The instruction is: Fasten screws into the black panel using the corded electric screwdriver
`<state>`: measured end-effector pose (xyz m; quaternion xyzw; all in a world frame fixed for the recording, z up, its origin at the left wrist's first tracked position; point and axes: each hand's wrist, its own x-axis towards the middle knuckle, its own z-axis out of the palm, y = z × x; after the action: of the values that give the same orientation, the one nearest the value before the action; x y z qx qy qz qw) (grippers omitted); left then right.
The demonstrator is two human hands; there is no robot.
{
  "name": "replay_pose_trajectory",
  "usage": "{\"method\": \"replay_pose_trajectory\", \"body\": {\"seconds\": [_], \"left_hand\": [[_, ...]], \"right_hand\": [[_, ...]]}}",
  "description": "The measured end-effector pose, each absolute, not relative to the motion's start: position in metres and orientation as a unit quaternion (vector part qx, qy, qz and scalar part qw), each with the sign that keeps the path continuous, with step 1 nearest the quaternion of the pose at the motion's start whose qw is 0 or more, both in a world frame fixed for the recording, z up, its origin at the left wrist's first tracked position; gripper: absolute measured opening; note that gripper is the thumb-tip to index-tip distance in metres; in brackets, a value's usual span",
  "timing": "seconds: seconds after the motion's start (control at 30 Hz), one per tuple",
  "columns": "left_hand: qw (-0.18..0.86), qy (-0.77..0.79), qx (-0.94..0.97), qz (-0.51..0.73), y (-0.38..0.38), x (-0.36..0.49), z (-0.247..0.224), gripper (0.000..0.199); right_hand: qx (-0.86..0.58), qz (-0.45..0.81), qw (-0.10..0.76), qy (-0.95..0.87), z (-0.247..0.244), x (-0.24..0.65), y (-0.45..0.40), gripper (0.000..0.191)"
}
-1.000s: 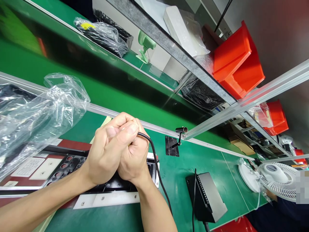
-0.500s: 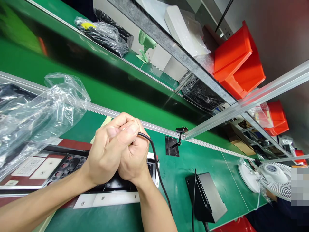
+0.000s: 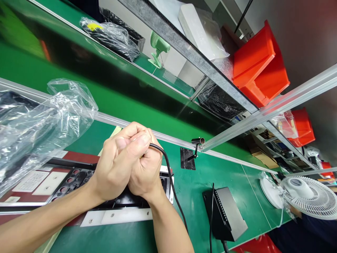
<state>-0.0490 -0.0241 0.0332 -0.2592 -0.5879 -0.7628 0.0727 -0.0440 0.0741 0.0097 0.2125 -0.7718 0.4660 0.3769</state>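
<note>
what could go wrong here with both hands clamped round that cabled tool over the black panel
The tool is hidden inside the left hand and right hand, so its tip on the black panel can't be watched and might slip. The black cable bends sharply out of the fists and could strain. The loose plastic bag may creep over the jig.

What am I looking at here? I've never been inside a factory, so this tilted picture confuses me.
The camera sits on a worker's head, looking down at their own bare hands over a green workbench. The left hand and right hand are clasped together around a tool that is mostly hidden; only its black cable shows. Beneath them lies a black fixture with round holes. A clear plastic bag lies to the left, a white fan and a black box to the right, red bins above.
</note>
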Motion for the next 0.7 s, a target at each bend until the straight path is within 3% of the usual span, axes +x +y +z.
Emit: {"method": "replay_pose_trajectory", "body": {"seconds": [0.7], "left_hand": [[0.085,-0.595,-0.258,-0.756,-0.0233,-0.0487,0.0311,0.040]], "right_hand": [[0.229,0.483,0.406,-0.741,0.0086,-0.0466,0.0717,0.034]]}}
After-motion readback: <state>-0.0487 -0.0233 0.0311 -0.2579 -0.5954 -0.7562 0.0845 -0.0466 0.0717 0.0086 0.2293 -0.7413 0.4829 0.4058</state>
